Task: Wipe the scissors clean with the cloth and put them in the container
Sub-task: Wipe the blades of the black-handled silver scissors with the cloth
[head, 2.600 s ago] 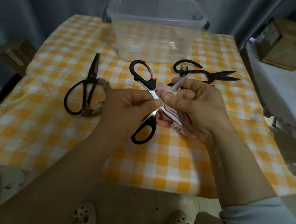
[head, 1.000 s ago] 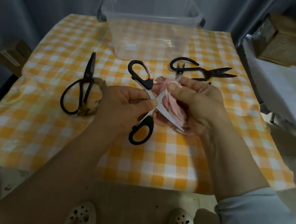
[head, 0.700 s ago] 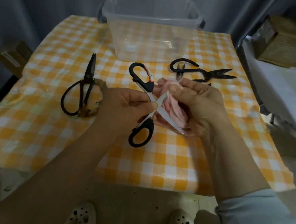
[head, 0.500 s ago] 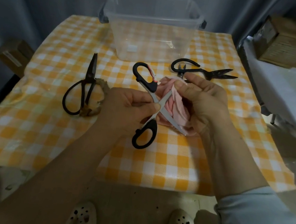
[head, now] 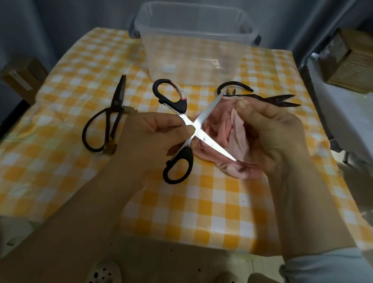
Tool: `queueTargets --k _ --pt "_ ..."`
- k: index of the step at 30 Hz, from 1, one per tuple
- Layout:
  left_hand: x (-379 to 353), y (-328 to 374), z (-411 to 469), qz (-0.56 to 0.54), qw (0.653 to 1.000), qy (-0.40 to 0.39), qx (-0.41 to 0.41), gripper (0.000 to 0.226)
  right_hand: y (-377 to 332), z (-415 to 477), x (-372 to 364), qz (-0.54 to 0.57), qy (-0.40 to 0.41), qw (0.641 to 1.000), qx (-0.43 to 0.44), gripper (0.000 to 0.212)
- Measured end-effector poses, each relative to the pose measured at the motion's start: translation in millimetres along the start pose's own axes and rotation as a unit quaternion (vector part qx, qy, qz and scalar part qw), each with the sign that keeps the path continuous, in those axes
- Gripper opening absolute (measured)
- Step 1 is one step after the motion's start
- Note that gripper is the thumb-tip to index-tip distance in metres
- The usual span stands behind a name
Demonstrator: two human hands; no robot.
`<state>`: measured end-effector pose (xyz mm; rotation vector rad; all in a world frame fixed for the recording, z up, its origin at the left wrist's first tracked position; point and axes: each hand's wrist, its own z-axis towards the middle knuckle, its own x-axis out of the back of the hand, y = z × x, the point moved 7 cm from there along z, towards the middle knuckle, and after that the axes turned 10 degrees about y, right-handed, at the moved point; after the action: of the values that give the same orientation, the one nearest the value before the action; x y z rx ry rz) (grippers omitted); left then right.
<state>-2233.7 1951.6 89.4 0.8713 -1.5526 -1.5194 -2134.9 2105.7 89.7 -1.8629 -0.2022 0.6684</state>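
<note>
My left hand (head: 154, 136) pinches a pair of black-handled scissors (head: 184, 126) at the pivot, blades spread wide over the table's middle. My right hand (head: 273, 135) grips a bunched pink cloth (head: 223, 132) that lies behind and under both blades. Black iron scissors (head: 109, 115) lie on the left of the table. A second black pair (head: 267, 97) lies behind my right hand, partly hidden. The clear plastic container (head: 192, 45) stands at the back centre, nothing visible inside.
The table wears an orange-and-white checked cloth (head: 219, 207). Cardboard boxes (head: 366, 64) sit on a white surface at the right. A small box (head: 23, 75) is left of the table. Grey curtains hang behind. My feet in spotted shoes (head: 104, 279) are below the front edge.
The scissor blades have opened wider. My right hand has drawn the cloth off the upper blade toward the right, leaving more of both blades bare.
</note>
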Motion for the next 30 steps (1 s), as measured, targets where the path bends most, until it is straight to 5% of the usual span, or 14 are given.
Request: queueTargets --k 4,11,15,25,30 --pt "-1 -1 0 0.000 1.000 0.004 -0.005 0.018 -5 -6 -6 -0.077 -0.044 0.996 0.018 0.027" --pt "-1 -2 -1 -0.010 1.000 0.015 -0.017 0.017 1 -17 -19 -0.122 -0.096 0.988 0.006 0.015" --pt "-2 -1 -3 -0.032 0.999 0.002 -0.020 0.011 2 -20 -21 -0.164 -0.089 0.982 0.026 0.050" --pt "2 -1 0 -0.034 0.999 0.022 -0.029 0.009 3 -29 -25 -0.074 -0.183 0.977 -0.076 0.020" --pt "-4 -2 -3 -0.035 0.999 0.009 -0.032 0.011 8 -25 -26 -0.116 -0.162 0.979 -0.033 0.017"
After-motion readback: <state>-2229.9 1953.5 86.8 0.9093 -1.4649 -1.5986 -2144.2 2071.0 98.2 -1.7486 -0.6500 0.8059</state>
